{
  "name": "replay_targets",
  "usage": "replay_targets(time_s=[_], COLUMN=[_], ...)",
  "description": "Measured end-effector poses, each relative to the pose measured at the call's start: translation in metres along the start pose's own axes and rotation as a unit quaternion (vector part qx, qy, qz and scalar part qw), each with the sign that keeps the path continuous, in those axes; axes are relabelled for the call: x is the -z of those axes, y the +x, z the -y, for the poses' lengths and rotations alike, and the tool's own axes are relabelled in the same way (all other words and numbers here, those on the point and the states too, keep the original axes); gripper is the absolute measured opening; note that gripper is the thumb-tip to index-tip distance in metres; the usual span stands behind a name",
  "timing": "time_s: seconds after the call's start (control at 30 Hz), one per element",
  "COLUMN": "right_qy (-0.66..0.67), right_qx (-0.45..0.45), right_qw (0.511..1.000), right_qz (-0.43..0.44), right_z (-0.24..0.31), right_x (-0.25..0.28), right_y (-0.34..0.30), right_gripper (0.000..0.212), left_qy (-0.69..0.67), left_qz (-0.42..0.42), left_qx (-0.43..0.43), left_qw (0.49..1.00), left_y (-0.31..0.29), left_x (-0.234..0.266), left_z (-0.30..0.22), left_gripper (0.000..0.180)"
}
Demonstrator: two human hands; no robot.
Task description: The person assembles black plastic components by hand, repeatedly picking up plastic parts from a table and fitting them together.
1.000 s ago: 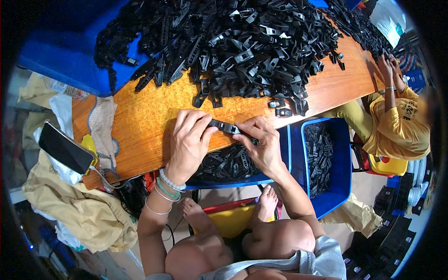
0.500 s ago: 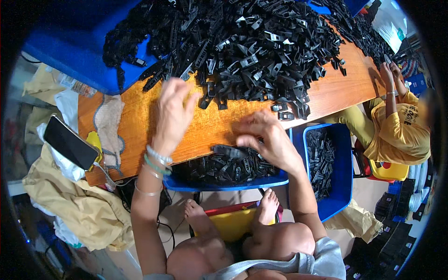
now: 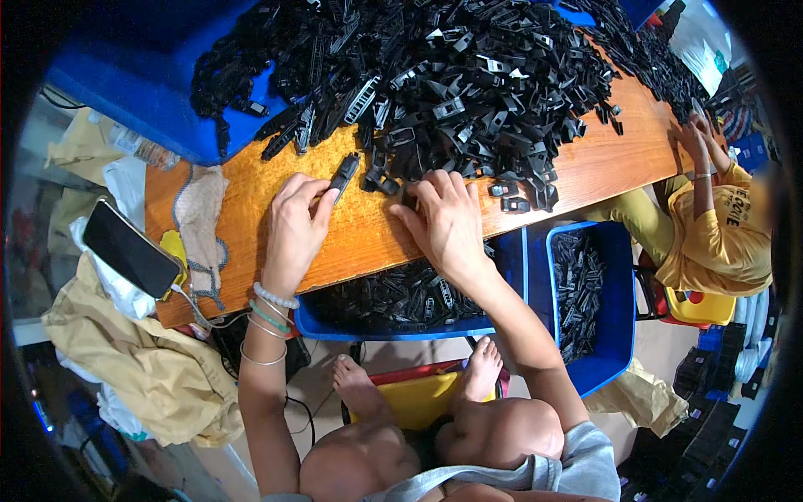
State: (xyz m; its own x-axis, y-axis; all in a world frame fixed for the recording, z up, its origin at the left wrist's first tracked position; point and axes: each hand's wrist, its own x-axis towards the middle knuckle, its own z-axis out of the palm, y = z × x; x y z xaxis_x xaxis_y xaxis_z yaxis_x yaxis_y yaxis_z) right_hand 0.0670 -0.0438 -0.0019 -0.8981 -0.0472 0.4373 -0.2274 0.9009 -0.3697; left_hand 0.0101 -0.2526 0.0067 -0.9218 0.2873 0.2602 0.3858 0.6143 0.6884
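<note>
My left hand (image 3: 297,222) is over the wooden table, pinching a slim black plastic part (image 3: 344,176) between thumb and fingertips. The part tilts up and away, just short of the big heap of black plastic parts (image 3: 468,100). My right hand (image 3: 447,222) reaches the near edge of that heap, fingers bent and thumb drawn toward them. A small black plastic part (image 3: 409,198) shows dark between its thumb and index finger, partly hidden by the fingers. Below the table edge, under my right forearm, is a blue bin (image 3: 393,330) holding similar black parts.
A second blue bin (image 3: 623,335) with black parts stands to the right. On the left are a blue tub (image 3: 109,100), a cloth (image 3: 201,217), a phone (image 3: 130,251) on a cable and tan fabric (image 3: 142,368). Another person in a yellow shirt (image 3: 723,234) works at the table's right end.
A dark part seen above the near bin has gone from there. My left hand has come down and now pinches a slim part; my right hand has moved up-left to the heap's edge.
</note>
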Motion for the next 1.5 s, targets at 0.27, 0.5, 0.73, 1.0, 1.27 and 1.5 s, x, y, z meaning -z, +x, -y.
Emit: replay_targets(time_s=[0.27, 0.5, 0.73, 1.0, 1.27, 1.5], right_qy=[0.311, 0.17, 0.365, 0.249, 0.264, 0.207], right_qx=[-0.194, -0.07, -0.138, -0.01, -0.049, 0.041], right_qw=[0.93, 0.983, 0.91, 0.954, 0.955, 0.968], right_qz=[0.041, 0.014, 0.139, 0.168, 0.126, 0.134], right_z=[-0.004, -0.013, -0.022, -0.021, -0.028, -0.014], right_x=[0.032, 0.041, 0.051, 0.045, 0.048, 0.054], right_y=[-0.009, -0.031, -0.026, -0.014, -0.03, -0.023], right_gripper=[0.042, 0.031, 0.031, 0.034, 0.034, 0.033], left_qy=[-0.016, -0.071, -0.088, -0.084, -0.068, -0.085], left_qz=[0.063, 0.111, 0.127, 0.14, 0.119, 0.136], left_qx=[-0.191, -0.139, -0.13, -0.161, -0.159, -0.154], left_qw=[0.979, 0.981, 0.98, 0.973, 0.978, 0.975], left_y=[-0.031, -0.032, -0.032, -0.026, -0.032, -0.032], left_x=[-0.001, -0.008, -0.007, -0.008, -0.01, -0.01], left_z=[-0.033, -0.033, -0.032, -0.033, -0.03, -0.034], left_gripper=[0.013, 0.015, 0.02, 0.018, 0.018, 0.016])
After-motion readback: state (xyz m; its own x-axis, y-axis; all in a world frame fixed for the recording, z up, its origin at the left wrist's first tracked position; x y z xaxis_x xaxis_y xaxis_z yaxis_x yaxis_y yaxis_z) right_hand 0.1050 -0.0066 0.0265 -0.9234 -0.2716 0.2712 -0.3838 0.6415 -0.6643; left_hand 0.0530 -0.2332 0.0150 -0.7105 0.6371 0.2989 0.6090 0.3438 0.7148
